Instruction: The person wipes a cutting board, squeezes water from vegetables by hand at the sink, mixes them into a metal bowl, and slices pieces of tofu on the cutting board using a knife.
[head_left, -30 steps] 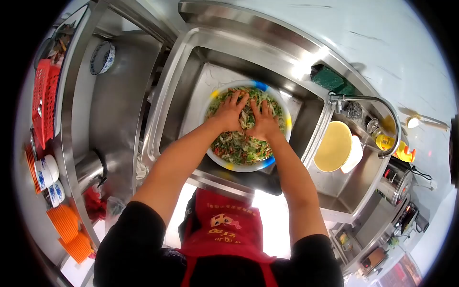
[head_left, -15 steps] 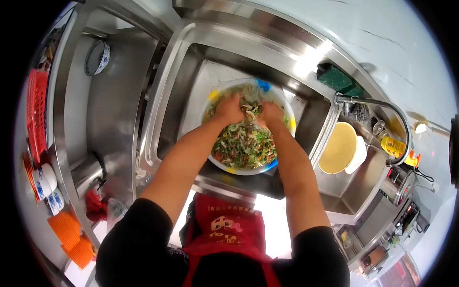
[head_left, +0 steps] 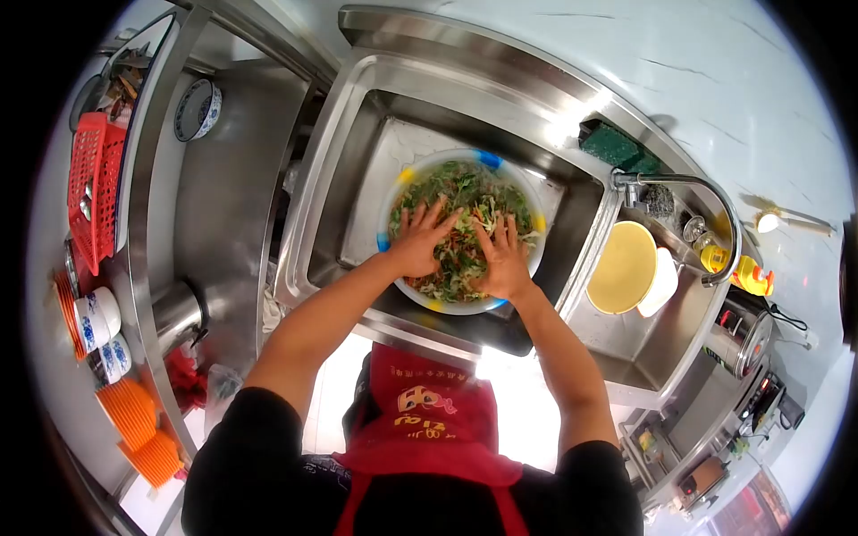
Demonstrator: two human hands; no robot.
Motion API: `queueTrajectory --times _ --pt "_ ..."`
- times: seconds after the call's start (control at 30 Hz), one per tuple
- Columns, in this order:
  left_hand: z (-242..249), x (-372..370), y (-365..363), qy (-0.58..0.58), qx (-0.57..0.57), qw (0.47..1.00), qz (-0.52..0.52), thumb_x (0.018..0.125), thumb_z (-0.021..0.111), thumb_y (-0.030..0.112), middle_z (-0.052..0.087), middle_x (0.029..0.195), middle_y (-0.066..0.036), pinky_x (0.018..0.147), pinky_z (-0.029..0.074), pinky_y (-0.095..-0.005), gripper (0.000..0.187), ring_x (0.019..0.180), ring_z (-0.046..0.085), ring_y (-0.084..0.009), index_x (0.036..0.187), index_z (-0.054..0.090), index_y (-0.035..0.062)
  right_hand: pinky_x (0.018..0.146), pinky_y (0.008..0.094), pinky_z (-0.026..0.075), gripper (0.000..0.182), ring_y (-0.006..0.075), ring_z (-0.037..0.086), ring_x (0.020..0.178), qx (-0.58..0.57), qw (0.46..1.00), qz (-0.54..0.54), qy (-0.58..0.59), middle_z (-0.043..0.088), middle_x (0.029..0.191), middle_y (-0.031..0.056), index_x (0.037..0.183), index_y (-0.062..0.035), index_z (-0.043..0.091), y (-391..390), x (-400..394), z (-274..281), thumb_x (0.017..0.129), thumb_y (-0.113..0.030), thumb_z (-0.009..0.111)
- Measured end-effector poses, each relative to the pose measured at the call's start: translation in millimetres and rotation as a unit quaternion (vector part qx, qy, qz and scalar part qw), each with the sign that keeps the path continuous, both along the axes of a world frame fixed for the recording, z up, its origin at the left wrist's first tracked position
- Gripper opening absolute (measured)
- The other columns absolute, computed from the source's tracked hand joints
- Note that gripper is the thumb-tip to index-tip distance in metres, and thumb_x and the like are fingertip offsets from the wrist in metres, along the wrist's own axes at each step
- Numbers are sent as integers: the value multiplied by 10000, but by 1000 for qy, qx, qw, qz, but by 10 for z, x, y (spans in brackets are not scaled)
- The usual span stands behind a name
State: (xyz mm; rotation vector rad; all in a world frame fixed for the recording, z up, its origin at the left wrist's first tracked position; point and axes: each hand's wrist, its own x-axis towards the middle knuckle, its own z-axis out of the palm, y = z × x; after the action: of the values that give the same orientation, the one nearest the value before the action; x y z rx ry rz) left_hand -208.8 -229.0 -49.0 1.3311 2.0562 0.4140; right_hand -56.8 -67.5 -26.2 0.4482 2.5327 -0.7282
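Observation:
A large round basin (head_left: 382, 214) with blue and yellow patches on its rim stands in the left sink bowl. Chopped leafy vegetables (head_left: 465, 192), green and pale with orange-red bits, fill it in water. My left hand (head_left: 418, 243) rests over the left part of the vegetables, fingers spread and stretched toward the far side. On the right, my right hand (head_left: 502, 261) lies on the vegetables with its fingers apart too. Both palms face down, and neither hand grips anything.
The steel sink (head_left: 357, 134) surrounds the basin. In the right bowl are a yellow basin (head_left: 621, 268) and a white container (head_left: 660, 284), under a curved faucet (head_left: 697, 181). Green scouring pads (head_left: 619, 147) lie on the back ledge. A red basket (head_left: 94, 183) is on the left shelf.
My hands have come from deep in the vegetables at the far side toward me, and the fingers now show spread on top. The camera view has shifted slightly.

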Motion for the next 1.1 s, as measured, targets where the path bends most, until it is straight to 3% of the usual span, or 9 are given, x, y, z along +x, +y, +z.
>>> queueTrajectory --times 0.17,0.3,0.57,0.67,0.7,0.83,0.97,1.07,1.1 --pt "-396 -17 77 -28 -194 979 58 629 858 340 -51 1576 -152 1052 269 -673 1156 1423 55 -456 1519 121 328 1041 665 276 1117 450 48 1429 -9 994 -63 -94 33 1573 182 1509 -300 164 -99 -169 -343 618 -392 831" --pt "-563 -31 188 -1 -222 974 36 693 805 344 169 1535 -208 1024 403 -548 1034 1364 274 -441 1515 187 235 1047 641 298 1064 460 147 1407 57 977 -53 -197 86 1553 209 1503 -287 156 -133 -397 -732 669 -356 814" --pt "-938 -265 307 -134 -193 967 102 715 728 184 452 1334 -239 924 444 -513 585 1224 430 -428 1265 545 102 1035 471 393 810 394 459 1251 19 988 -16 -155 403 1399 247 1456 -194 322 99 -249 -1138 754 -222 724" --pt "-796 -99 176 -70 -151 977 135 710 733 201 463 1306 -220 938 434 -516 521 1182 462 -413 1199 590 90 852 460 514 651 401 586 1045 36 997 -75 -6 549 1184 244 1299 -136 526 233 -378 -927 690 -98 752" --pt "-698 -73 164 15 -64 989 133 698 750 219 446 1317 -212 971 425 -524 553 1179 465 -410 1209 580 92 852 460 514 651 401 586 1045 43 996 -74 3 549 1184 244 1299 -136 526 290 -483 -808 690 -98 752" --pt "-462 7 -50 -153 56 975 154 668 769 186 391 1363 -234 1071 325 -512 566 1290 339 -430 1177 574 36 851 474 514 646 440 582 1032 -67 983 -155 68 555 1153 247 1279 -160 517 137 -202 -274 679 -82 745" --pt "-98 134 -120 -99 19 987 128 664 781 205 123 1538 -210 1125 237 -516 933 1414 131 -440 1454 299 87 980 442 446 854 441 467 1215 -159 966 -156 128 490 1279 226 1405 -223 427 -27 -73 -17 647 -9 757" --pt "70 112 -115 -58 -36 996 62 661 799 251 -17 1575 -169 1113 182 -605 1099 1438 40 -428 1524 119 220 1072 699 151 984 447 85 1428 -92 995 -30 34 160 1540 210 1484 -270 286 -99 -50 94 666 -173 823" --pt "101 125 -85 -58 -38 996 64 661 799 251 -17 1575 -169 1113 182 -605 1099 1438 40 -428 1524 119 220 1072 699 151 984 447 85 1428 -94 995 -29 34 160 1540 210 1484 -270 286 -120 -54 91 666 -173 823"
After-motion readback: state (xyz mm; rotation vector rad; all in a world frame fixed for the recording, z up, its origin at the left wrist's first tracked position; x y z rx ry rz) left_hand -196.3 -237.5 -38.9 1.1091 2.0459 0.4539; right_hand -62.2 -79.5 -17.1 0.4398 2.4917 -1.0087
